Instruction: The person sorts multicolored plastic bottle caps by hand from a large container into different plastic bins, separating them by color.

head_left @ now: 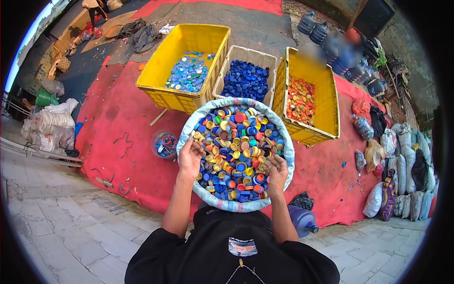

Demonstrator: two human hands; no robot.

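Two hands working in the sack (189,130) of mixed caps (236,151), left hand (190,158) apparently pinching caps at its near-left rim, right hand (276,171) spread at near-right; picking one colour at a time.

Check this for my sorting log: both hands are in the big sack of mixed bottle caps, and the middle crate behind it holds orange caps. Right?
Not quite. In the head view the middle crate holds dark blue caps; the orange ones are in the yellow crate to its right. The rest stands: left hand and right hand are in the sack of mixed bottle caps.
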